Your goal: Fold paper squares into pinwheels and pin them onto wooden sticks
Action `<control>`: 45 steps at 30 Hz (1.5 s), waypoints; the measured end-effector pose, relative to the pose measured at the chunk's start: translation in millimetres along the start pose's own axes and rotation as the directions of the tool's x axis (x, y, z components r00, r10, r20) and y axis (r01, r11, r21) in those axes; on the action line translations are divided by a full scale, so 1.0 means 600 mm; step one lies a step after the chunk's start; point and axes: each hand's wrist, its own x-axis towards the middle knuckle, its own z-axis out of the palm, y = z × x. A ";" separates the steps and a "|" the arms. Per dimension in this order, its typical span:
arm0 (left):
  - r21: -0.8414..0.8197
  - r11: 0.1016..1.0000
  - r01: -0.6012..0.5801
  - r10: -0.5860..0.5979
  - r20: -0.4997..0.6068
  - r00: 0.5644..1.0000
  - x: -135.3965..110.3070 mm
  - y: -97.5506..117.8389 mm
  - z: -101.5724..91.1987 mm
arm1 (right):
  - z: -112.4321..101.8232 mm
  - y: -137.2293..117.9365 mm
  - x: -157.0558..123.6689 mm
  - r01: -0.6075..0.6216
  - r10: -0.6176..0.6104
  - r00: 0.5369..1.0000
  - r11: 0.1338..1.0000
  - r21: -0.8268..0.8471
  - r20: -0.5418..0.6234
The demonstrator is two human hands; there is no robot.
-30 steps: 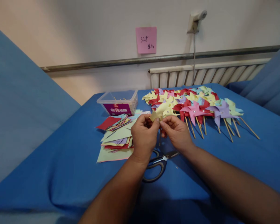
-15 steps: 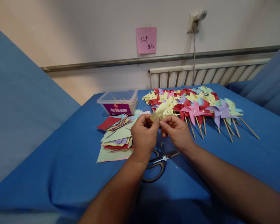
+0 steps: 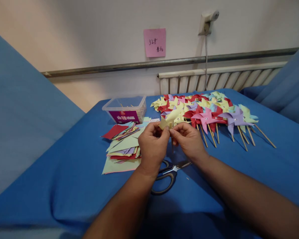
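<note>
Between my hands is a pale yellow paper pinwheel (image 3: 172, 117), partly hidden by my fingers, with a thin stick hanging below it. My left hand (image 3: 153, 141) pinches the paper from the left side. Pressed close against it, my right hand (image 3: 188, 137) is closed at the pinwheel's centre, where thumb and fingertips meet. What exactly the right fingertips grip there is too small to tell. Dark-handled scissors (image 3: 174, 168) lie on the blue cloth just below my hands, blades pointing right.
Finished pinwheels (image 3: 206, 116) in several colours spread over the back right. Stacked coloured paper (image 3: 124, 146) lies left of my hands. Behind it stands a clear plastic box (image 3: 126, 109) with sticks inside. A radiator (image 3: 221, 79) lines the wall.
Hardly anything differs. Both hands stay on the pale yellow pinwheel, and the whole view has shifted slightly.
</note>
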 end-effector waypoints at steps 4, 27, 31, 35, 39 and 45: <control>-0.009 1.000 -0.019 0.019 0.019 1.000 0.000 -0.003 -0.001 | -0.001 -0.002 0.001 0.004 -0.005 1.000 1.000 -0.020 -0.008; -0.322 0.901 0.290 -0.275 0.092 0.957 0.020 -0.033 0.008 | -0.006 0.039 0.009 0.085 -0.094 0.995 0.977 -0.197 -0.038; -0.336 0.890 0.309 -0.284 0.122 0.951 0.020 -0.032 0.008 | -0.007 0.043 0.012 0.085 -0.100 0.994 0.970 -0.228 -0.054; -0.374 0.858 0.353 -0.320 0.148 0.936 0.024 -0.028 0.008 | -0.010 0.040 0.012 0.112 -0.133 0.990 0.941 -0.320 -0.042; -0.383 0.846 0.371 -0.340 0.148 0.929 0.027 -0.028 0.006 | -0.014 0.029 0.009 0.178 -0.183 0.983 0.870 -0.459 0.034; -0.371 0.845 0.385 -0.355 0.147 0.923 0.030 -0.034 0.005 | -0.018 0.024 0.011 0.169 -0.172 0.985 0.879 -0.447 0.034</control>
